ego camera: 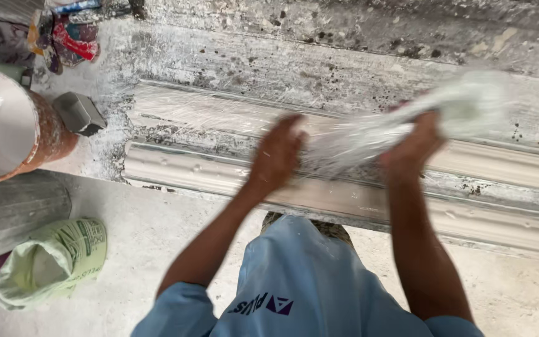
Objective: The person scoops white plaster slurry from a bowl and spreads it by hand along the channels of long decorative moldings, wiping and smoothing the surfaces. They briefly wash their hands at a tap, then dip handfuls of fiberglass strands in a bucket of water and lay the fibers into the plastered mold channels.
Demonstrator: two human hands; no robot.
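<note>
Both hands, left and right, motion-blurred, grip unclear. White wad between them smeared, material can't tell. Bucket cut off at left edge. Green sack lower left partly cropped. Moulding runs off right edge.

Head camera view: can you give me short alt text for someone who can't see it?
Seen from above, a person's left hand and right hand hold a blurred wad of clear plastic sheet over a long pale moulding lying on a dusty floor.
</note>
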